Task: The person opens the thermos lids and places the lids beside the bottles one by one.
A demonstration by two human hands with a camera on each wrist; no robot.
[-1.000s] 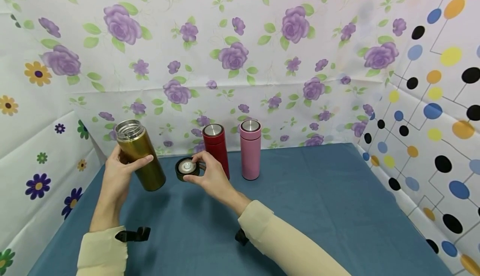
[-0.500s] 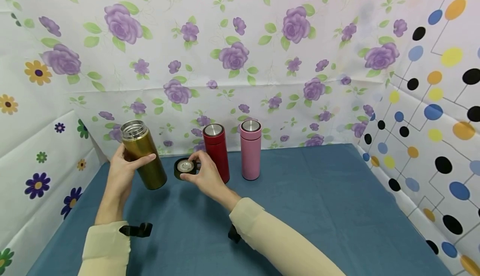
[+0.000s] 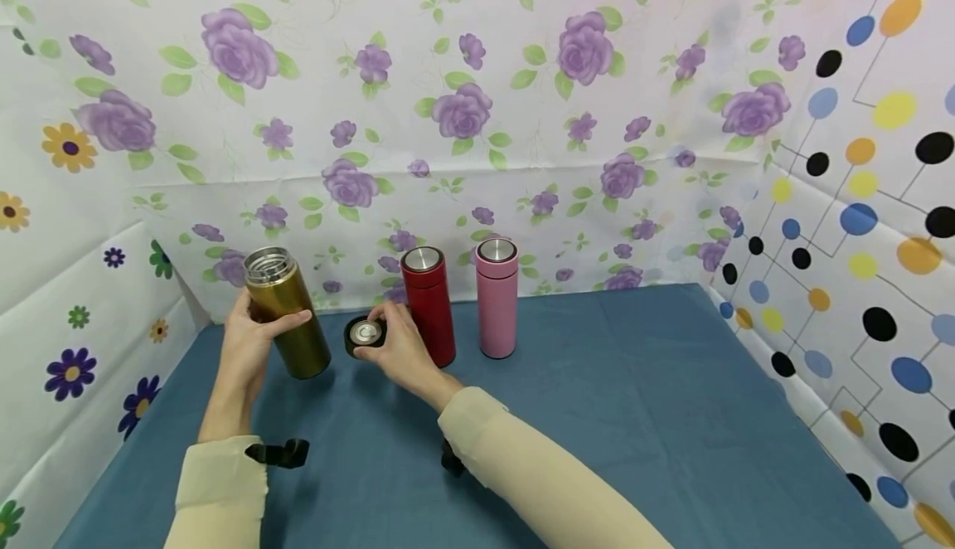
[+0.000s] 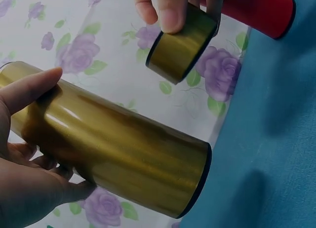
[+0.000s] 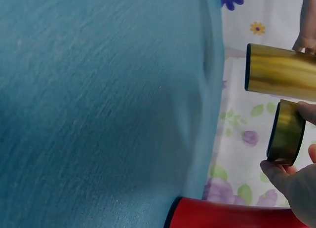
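Note:
My left hand (image 3: 249,337) grips a gold thermos flask (image 3: 294,317) around its body. The flask leans with its open steel mouth up and to the left, and its base is raised over the blue cloth. Between thumb and fingers my right hand (image 3: 401,348) pinches the flask's round lid (image 3: 366,335), held with its silvery inner side up. In the left wrist view the lid (image 4: 181,43) shows a gold side wall with dark edges, apart from the flask (image 4: 118,139). The right wrist view has the lid (image 5: 286,132) close beside the flask's base end.
A red thermos (image 3: 430,308) with a steel-topped lid stands right behind my right hand. To its right a pink thermos (image 3: 497,300) stands upright. Blue cloth (image 3: 634,416) covers the table, with patterned sheets (image 3: 462,151) hanging at the back and sides.
My right hand has drawn the lid slightly left and its forearm has shifted left. The flask in my left hand has become a little more upright, its mouth moving right.

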